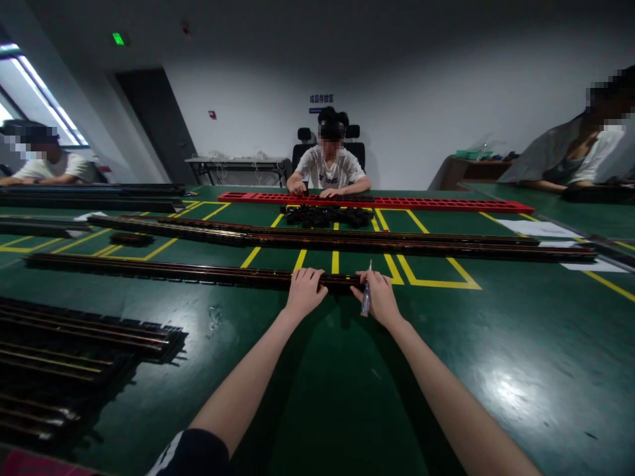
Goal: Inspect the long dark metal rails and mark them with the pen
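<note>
A long, thin black rail [173, 272] with brownish strips along it lies crosswise on the green table in front of me. My left hand [305, 292] is closed over the rail close to its right end, fingers on the far side and thumb toward the right. At that right end is my right hand [383, 297], holding a small screwdriver [366, 301] with a translucent handle. Its thin shaft points up and away from me, the handle toward me. The right fingertips are at the rail's end; whether they press on it I cannot tell.
Beyond lie more long rails [397, 243], a pile of black parts [322, 215] and a red slotted frame [446, 203]. Stacked rails [74, 330] occupy the near left. Paper sheets [538, 229] lie right. One person [330, 165] sits opposite; others sit left and right.
</note>
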The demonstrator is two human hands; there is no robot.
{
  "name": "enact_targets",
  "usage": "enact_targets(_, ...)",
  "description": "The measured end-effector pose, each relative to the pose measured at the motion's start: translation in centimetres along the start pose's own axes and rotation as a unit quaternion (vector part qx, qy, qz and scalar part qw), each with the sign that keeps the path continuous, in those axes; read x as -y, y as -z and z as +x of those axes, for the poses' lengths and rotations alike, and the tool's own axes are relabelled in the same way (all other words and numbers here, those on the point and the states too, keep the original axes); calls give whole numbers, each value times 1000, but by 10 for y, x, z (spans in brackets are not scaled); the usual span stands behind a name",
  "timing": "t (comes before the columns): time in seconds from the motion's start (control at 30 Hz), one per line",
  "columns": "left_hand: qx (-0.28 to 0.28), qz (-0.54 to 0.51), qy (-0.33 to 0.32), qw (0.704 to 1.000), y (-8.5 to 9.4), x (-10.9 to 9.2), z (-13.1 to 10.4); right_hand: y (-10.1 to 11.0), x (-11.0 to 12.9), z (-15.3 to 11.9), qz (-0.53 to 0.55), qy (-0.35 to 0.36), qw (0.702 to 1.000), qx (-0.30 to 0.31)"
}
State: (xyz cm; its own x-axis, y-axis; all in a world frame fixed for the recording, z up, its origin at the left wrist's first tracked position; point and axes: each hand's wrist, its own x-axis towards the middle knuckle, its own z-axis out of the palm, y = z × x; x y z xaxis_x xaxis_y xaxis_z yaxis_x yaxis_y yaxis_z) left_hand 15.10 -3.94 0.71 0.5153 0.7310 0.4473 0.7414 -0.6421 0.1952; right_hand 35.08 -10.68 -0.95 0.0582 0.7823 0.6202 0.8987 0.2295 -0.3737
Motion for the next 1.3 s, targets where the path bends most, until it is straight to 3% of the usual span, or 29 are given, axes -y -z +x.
enact_targets(0.4,10,1,3,1000,1,-1,2,-1,5,4,-65,-15,997,31)
enact_targets(0.63,27,-10,-63,998,-1,-3,3,1,11,5,-115,-33,993,23)
enact_targets(0.87,14,35,36,999,-4,-2,0,3,5,3,-81,-14,996,37)
enact_targets(1.03,16,40,29,999,-6,1,1,2,8,5,-56,28,996,65)
enact_targets(1.3,19,24,32,999,-3,-1,1,-3,9,8,-110,-1,992,64)
